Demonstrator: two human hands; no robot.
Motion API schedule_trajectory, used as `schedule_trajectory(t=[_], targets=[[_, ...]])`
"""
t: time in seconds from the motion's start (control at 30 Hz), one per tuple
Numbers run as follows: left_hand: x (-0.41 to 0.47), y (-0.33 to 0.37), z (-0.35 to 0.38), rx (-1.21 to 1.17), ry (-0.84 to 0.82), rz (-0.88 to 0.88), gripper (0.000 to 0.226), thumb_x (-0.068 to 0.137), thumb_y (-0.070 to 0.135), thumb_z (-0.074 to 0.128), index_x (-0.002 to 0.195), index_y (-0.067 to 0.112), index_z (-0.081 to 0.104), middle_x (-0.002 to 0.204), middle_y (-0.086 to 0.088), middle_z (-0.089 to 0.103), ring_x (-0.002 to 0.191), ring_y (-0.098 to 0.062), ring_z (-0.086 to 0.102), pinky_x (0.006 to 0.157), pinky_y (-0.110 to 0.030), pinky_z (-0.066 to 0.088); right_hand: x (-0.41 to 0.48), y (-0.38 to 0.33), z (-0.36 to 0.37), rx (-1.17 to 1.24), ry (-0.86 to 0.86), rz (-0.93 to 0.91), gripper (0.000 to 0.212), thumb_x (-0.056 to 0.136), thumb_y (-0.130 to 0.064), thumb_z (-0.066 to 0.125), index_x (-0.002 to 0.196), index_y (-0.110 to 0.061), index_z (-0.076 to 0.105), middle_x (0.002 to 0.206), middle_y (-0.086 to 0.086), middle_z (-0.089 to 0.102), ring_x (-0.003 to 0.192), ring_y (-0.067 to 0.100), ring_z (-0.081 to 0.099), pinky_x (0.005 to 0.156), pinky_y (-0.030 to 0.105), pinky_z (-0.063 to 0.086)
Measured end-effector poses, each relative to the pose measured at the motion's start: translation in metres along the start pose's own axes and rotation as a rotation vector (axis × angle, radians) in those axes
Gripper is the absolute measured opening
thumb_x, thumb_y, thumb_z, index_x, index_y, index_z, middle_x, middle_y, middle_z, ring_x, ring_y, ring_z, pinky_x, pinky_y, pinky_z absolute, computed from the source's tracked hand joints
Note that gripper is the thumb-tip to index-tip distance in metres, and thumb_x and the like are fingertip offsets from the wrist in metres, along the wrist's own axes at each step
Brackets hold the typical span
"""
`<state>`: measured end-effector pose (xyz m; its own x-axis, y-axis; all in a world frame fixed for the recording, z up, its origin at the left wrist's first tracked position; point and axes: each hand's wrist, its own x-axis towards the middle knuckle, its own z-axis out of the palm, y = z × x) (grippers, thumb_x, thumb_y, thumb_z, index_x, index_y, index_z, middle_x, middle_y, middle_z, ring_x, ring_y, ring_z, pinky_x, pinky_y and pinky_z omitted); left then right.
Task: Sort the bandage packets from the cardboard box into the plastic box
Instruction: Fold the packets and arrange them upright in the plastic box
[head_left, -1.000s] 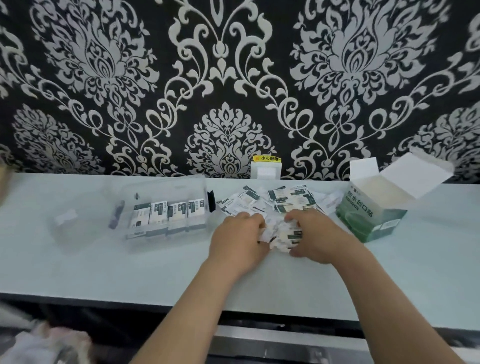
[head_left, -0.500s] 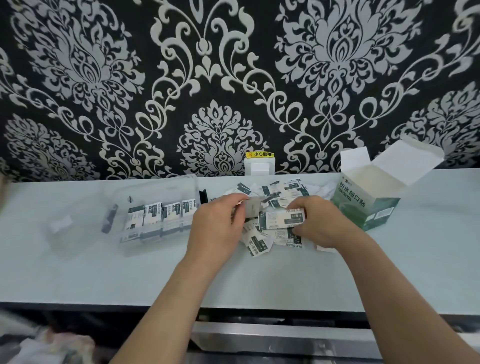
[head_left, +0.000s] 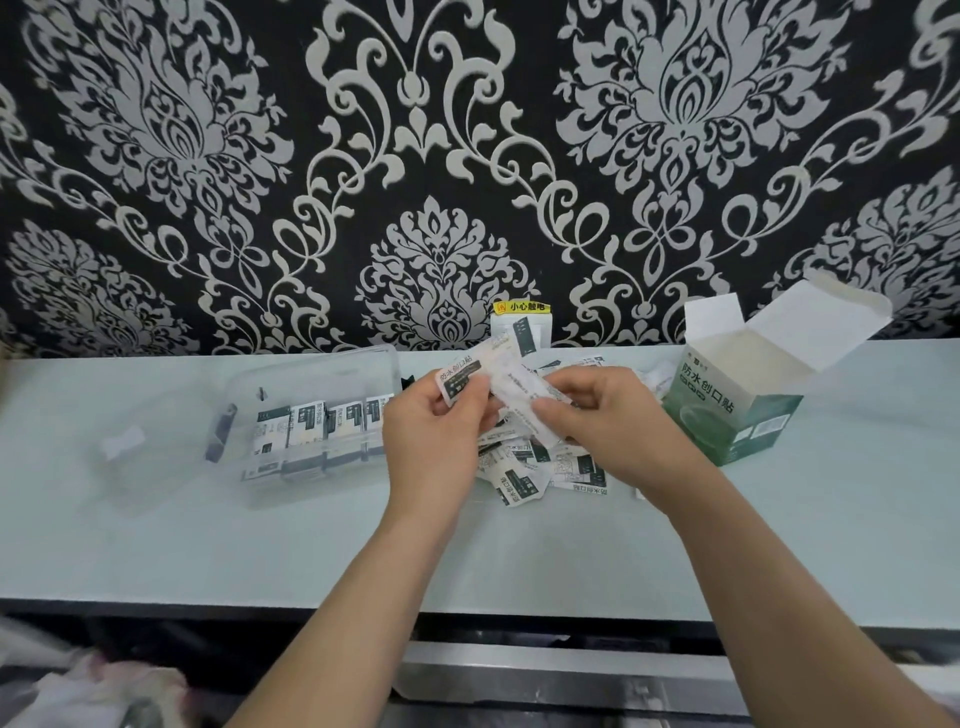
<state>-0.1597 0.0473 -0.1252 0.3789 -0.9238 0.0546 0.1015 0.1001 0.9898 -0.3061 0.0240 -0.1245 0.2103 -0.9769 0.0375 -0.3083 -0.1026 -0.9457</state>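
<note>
My left hand (head_left: 436, 441) pinches a bandage packet (head_left: 460, 376) with dark print, raised above the table. My right hand (head_left: 608, 421) pinches other white packets (head_left: 519, 387) beside it. Both hands hover over a loose pile of bandage packets (head_left: 540, 470) on the pale table (head_left: 311, 545). To the left stands the clear plastic box (head_left: 317, 374), open, with several packets standing in a row inside (head_left: 317, 426). The green and white cardboard box (head_left: 737, 410) sits at the right with its flaps open.
The clear plastic lid (head_left: 135, 457) lies left of the plastic box. A white wall socket with a yellow warning label (head_left: 522, 307) sits at the back against patterned wallpaper. The table's front edge (head_left: 208, 605) runs below my forearms.
Both hands have risen from the pile, each lifting packets off the table. The left hand now holds one packet upright, apart from those in the right hand.
</note>
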Motion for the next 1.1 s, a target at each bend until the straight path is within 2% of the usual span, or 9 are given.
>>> schedule_trajectory(t=[0.17, 0.3, 0.43, 0.57, 0.7, 0.8, 0.9, 1.0, 1.1], targets=[[0.005, 0.007, -0.009, 0.107, 0.014, 0.147, 0.012, 0.092, 0.017, 0.062, 0.093, 0.017, 0.074, 0.077, 0.005, 0.074, 0.072, -0.013, 0.071, 0.069, -0.023, 0.057, 0.002, 0.000, -0.006, 0.069, 0.047, 0.117, 0.007, 0.090, -0.014, 0.065, 0.089, -0.015, 0.072, 0.082, 0.005, 0.076, 0.063, 0.015, 0.068, 0.054, 0.021, 0.047], [0.012, 0.015, -0.023, 0.121, -0.101, 0.063, 0.014, 0.089, 0.015, 0.066, 0.077, 0.017, 0.073, 0.066, 0.005, 0.067, 0.063, -0.009, 0.059, 0.065, -0.026, 0.053, 0.000, 0.000, -0.008, 0.101, 0.114, 0.141, 0.012, 0.084, -0.016, 0.074, 0.078, -0.008, 0.069, 0.074, 0.007, 0.069, 0.052, 0.016, 0.067, 0.067, 0.037, 0.048], [0.014, 0.013, -0.031, 0.264, -0.360, -0.099, 0.009, 0.084, 0.011, 0.071, 0.087, 0.016, 0.077, 0.089, -0.005, 0.076, 0.083, -0.018, 0.064, 0.080, -0.034, 0.054, 0.001, -0.004, -0.011, 0.113, 0.128, 0.127, 0.014, 0.079, -0.011, 0.076, 0.068, -0.011, 0.067, 0.062, 0.010, 0.063, 0.044, 0.015, 0.052, 0.065, 0.041, 0.042], [0.011, 0.013, -0.027, 0.221, -0.342, -0.150, 0.008, 0.079, 0.003, 0.074, 0.081, 0.011, 0.073, 0.084, -0.007, 0.076, 0.077, -0.015, 0.070, 0.075, -0.025, 0.057, 0.001, -0.005, -0.013, 0.065, 0.064, 0.100, 0.018, 0.078, -0.003, 0.074, 0.066, -0.015, 0.068, 0.057, 0.010, 0.058, 0.053, 0.022, 0.043, 0.064, 0.038, 0.037], [0.010, 0.018, -0.023, 0.048, -0.271, -0.179, 0.015, 0.079, -0.009, 0.069, 0.076, 0.003, 0.061, 0.079, -0.012, 0.074, 0.067, -0.018, 0.070, 0.062, -0.022, 0.057, -0.002, -0.009, -0.012, 0.062, 0.065, 0.086, 0.011, 0.079, -0.011, 0.076, 0.075, -0.009, 0.066, 0.065, 0.009, 0.066, 0.053, 0.016, 0.049, 0.055, 0.034, 0.040], [0.011, 0.021, -0.025, 0.050, -0.197, -0.210, 0.018, 0.079, -0.011, 0.066, 0.084, 0.005, 0.058, 0.071, -0.009, 0.073, 0.058, -0.016, 0.068, 0.054, -0.019, 0.055, -0.005, -0.014, -0.013, -0.048, 0.261, -0.025, 0.014, 0.080, -0.021, 0.077, 0.078, -0.016, 0.064, 0.072, -0.002, 0.068, 0.054, 0.006, 0.055, 0.050, 0.027, 0.048], [0.012, 0.020, -0.025, 0.100, -0.153, -0.221, 0.032, 0.080, -0.011, 0.065, 0.101, 0.012, 0.059, 0.065, -0.006, 0.071, 0.053, -0.016, 0.065, 0.053, -0.020, 0.054, -0.008, -0.019, -0.007, -0.233, 0.340, -0.233, 0.016, 0.080, -0.020, 0.076, 0.075, -0.018, 0.061, 0.069, -0.008, 0.059, 0.054, 0.000, 0.048, 0.047, 0.013, 0.039], [0.011, 0.017, -0.021, 0.093, -0.153, -0.190, 0.037, 0.084, -0.009, 0.060, 0.106, 0.020, 0.061, 0.057, 0.001, 0.066, 0.049, -0.012, 0.061, 0.056, -0.020, 0.055, -0.006, -0.015, 0.006, -0.421, 0.241, -0.372, 0.023, 0.078, -0.012, 0.077, 0.071, -0.019, 0.056, 0.075, -0.007, 0.056, 0.065, 0.006, 0.048, 0.058, 0.021, 0.040], [0.010, 0.021, -0.018, -0.018, -0.124, -0.214, 0.024, 0.092, 0.001, 0.051, 0.096, 0.013, 0.071, 0.070, 0.000, 0.072, 0.054, -0.013, 0.064, 0.059, -0.021, 0.057, -0.001, -0.011, 0.014, -0.522, 0.218, -0.470, 0.030, 0.073, 0.000, 0.073, 0.070, -0.023, 0.054, 0.074, -0.003, 0.054, 0.066, 0.015, 0.047, 0.059, 0.031, 0.040]])
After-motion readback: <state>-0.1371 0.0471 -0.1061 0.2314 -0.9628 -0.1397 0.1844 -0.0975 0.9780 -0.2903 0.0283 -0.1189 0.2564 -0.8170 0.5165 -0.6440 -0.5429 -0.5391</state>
